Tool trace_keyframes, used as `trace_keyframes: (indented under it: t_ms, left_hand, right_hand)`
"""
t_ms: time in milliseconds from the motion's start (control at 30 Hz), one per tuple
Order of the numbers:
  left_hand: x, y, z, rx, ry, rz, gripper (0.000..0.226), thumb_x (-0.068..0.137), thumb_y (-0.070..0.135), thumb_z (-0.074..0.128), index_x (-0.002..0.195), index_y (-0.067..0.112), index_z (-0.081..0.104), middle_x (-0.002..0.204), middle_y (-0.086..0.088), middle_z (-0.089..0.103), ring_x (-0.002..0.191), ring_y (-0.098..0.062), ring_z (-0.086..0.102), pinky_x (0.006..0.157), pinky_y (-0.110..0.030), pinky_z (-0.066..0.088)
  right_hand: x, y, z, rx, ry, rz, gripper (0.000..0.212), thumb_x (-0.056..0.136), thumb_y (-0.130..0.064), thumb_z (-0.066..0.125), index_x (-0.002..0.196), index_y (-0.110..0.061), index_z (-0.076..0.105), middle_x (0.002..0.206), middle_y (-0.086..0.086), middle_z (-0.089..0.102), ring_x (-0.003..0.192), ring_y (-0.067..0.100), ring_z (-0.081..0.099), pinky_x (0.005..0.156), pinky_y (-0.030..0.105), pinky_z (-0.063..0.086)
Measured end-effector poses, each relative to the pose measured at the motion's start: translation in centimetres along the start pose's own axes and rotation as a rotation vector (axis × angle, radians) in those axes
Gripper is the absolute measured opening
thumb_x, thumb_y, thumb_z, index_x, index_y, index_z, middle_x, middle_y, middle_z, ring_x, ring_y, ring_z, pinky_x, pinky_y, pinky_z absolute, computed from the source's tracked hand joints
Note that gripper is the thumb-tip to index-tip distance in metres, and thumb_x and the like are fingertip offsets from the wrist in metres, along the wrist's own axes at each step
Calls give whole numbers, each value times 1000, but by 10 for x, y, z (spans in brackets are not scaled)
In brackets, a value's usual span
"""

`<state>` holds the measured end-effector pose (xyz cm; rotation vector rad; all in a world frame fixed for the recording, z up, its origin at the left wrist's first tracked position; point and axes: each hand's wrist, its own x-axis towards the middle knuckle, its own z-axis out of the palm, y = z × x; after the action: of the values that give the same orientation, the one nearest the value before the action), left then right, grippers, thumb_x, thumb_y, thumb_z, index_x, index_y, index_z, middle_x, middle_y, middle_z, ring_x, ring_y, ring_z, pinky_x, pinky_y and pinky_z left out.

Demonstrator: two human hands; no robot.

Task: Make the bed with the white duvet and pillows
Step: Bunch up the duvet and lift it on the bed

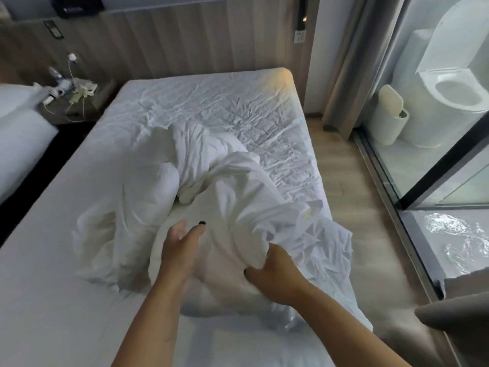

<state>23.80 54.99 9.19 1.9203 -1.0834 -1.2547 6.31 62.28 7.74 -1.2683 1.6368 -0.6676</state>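
Gripping starts on the right: my left hand (pixel 182 250) is open, fingers loosely spread over the white duvet (pixel 201 197), while my right hand (pixel 272 274) bunches a fold of it, fingers curled in. Far left, a cluttered nightstand (pixel 71 102). Duvet lies crumpled in a heap mid-bed, toward the near side, on the wrinkled sheet (pixel 238 109). Right of the bed (pixel 47 300), wood floor (pixel 352 181), then a glass partition (pixel 423 128) with a toilet (pixel 457 94) behind.
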Motion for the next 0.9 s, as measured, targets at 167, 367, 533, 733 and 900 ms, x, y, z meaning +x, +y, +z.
trace_keyframes:
  t_ms: [167,367,533,733,900]
  left_hand:
    - [-36,32,69,325,-331,21,53,73,65,71,104,24,59,109,3,60,103,-19,60,98,-39,48]
    - [-28,8,99,918,-162,170,42,80,33,71,108,6,54,117,-12,61,98,-28,59,75,-27,44]
    - [-30,-6,44,538,9,127,38,83,40,69,105,9,68,104,-11,68,94,-31,62,83,-36,51]
    - [-69,-30,-44,48,177,76,32,93,21,64,123,8,64,112,-11,67,103,-30,62,93,-42,50]
    - [-102,-48,-59,26,188,76,17,94,20,62,110,17,67,103,-2,69,100,-24,64,91,-41,51]
  right_hand:
    - [-36,22,-4,-278,-141,-186,22,88,-19,57,107,-9,58,73,-13,47,66,4,46,57,9,30]
    - [-66,57,13,-130,-218,-68,40,86,-36,63,117,-14,48,107,0,59,100,18,55,86,26,41]
    - [-70,86,-2,343,-150,66,54,88,-33,68,137,-22,48,109,-4,60,100,12,60,93,26,48]
    - [-25,73,-24,995,-119,512,68,84,-55,64,134,-15,43,125,15,54,104,35,63,79,37,52]
    - [9,54,-2,1126,-156,734,96,72,-68,70,148,-23,32,152,13,30,128,45,43,92,57,44]
